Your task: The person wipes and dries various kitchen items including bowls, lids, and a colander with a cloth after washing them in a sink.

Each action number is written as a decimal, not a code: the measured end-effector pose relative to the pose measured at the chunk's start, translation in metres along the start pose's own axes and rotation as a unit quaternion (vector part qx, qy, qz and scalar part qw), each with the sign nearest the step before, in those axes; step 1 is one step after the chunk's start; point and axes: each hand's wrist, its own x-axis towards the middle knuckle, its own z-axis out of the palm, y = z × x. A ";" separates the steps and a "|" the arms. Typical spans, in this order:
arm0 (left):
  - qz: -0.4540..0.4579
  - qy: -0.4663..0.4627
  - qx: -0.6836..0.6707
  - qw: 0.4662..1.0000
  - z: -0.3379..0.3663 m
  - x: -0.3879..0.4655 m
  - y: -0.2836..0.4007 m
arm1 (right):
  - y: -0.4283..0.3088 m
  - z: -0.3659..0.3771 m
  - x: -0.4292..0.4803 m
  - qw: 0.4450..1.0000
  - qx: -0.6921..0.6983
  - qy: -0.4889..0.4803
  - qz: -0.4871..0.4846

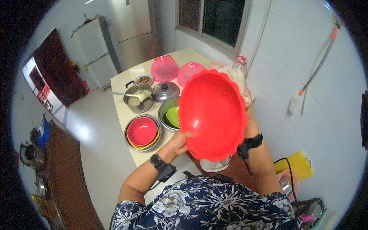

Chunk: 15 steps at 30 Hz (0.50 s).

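A large red plastic basin with a scalloped rim (212, 115) is held up, tilted, in front of me. My left hand (184, 141) grips its lower left edge, thumb on the inner side. My right hand (249, 107) is at its right side, mostly hidden behind the rim; whether it grips the basin cannot be told. Left of the basin, a metal bowl (163, 122) holds a green bowl (172, 116). Nearer the table edge, a red bowl (142, 130) and a yellow one (141, 148) are nested in another metal bowl (125, 141).
On the cream table (119, 110) stand a metal pot (140, 107) with a ladle, a pot lid (165, 91), a dish of food (143, 79), pink mesh-like domes (164, 69) and a red-capped plastic bottle (241, 64). The tiled wall (276, 95) is close on the right.
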 end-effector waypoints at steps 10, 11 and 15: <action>-0.012 0.079 -0.088 0.993 -0.005 0.012 0.007 | 0.043 0.032 -0.074 0.965 0.127 0.053 0.221; -0.010 0.094 -0.083 0.992 -0.010 0.011 0.004 | 0.046 0.033 -0.078 0.959 0.140 0.065 0.237; 0.067 0.138 -0.002 0.988 -0.026 0.001 0.000 | 0.037 0.041 -0.082 0.926 0.142 0.181 0.300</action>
